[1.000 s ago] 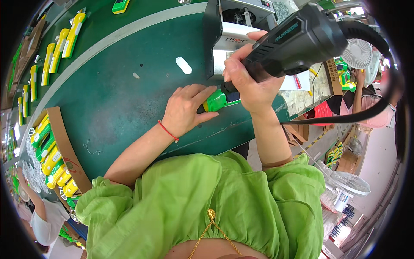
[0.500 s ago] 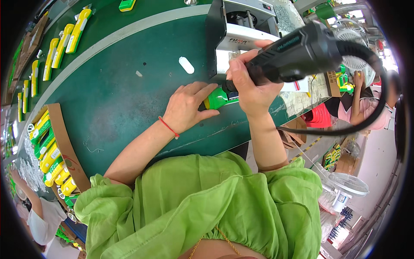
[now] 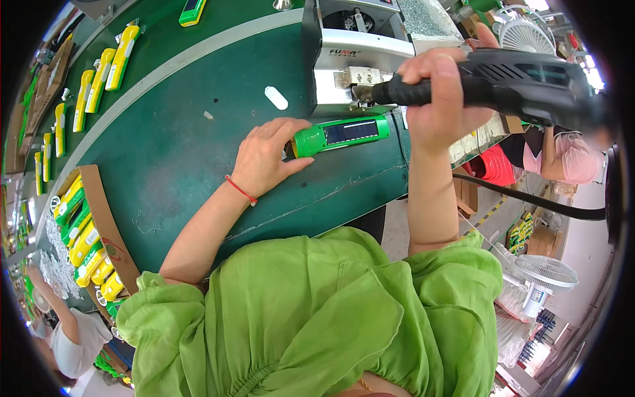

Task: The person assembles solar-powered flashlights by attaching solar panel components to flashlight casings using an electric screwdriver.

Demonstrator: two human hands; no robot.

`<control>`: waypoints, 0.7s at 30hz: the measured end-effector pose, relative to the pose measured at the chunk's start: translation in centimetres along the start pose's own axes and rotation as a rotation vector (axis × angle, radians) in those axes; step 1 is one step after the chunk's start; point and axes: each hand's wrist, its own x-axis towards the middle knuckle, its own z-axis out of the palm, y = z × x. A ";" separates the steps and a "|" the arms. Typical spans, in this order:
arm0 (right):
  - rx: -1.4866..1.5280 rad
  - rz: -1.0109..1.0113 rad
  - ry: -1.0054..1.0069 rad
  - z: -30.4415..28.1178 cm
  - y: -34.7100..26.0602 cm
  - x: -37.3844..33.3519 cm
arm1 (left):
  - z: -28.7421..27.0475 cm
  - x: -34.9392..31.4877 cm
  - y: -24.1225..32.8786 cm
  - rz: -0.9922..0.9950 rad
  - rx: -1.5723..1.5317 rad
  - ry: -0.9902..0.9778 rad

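My left hand point(image 3: 270, 153) is closed round the yellow-rimmed end of a green flashlight point(image 3: 354, 131), which lies on its side on the green table with a dark solar panel facing up. In my right hand point(image 3: 442, 89) is a black powered screwdriver point(image 3: 509, 81), its cable trailing off to the right. The screwdriver's nose is at the metal front of a screw feeder point(image 3: 370, 47), beyond the flashlight; whether its bit touches a screw there is too small to tell.
A white oval piece point(image 3: 276, 98) lies beyond my left hand. At left stands a cardboard box point(image 3: 106, 225) of green and yellow flashlights. Several yellow flashlights point(image 3: 100, 81) line the far-left strip. Co-workers sit at both sides; a fan point(image 3: 546, 272) stands at lower right.
My right hand has lifted the screwdriver off the flashlight and carried it right and away to the screw feeder. The flashlight's solar panel is now uncovered; my left hand keeps its hold.
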 end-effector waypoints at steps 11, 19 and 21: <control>0.185 0.332 -0.215 -0.2 1.4 -0.5 | 0.1 -0.1 -0.1 -0.055 -0.002 -0.015; 0.121 0.277 -0.091 2.4 -2.5 -6.1 | 0.3 -0.1 -0.2 -0.006 -0.038 0.043; 0.108 0.268 -0.100 2.5 -2.3 -6.4 | 0.4 -0.2 -0.2 -0.030 -0.054 0.043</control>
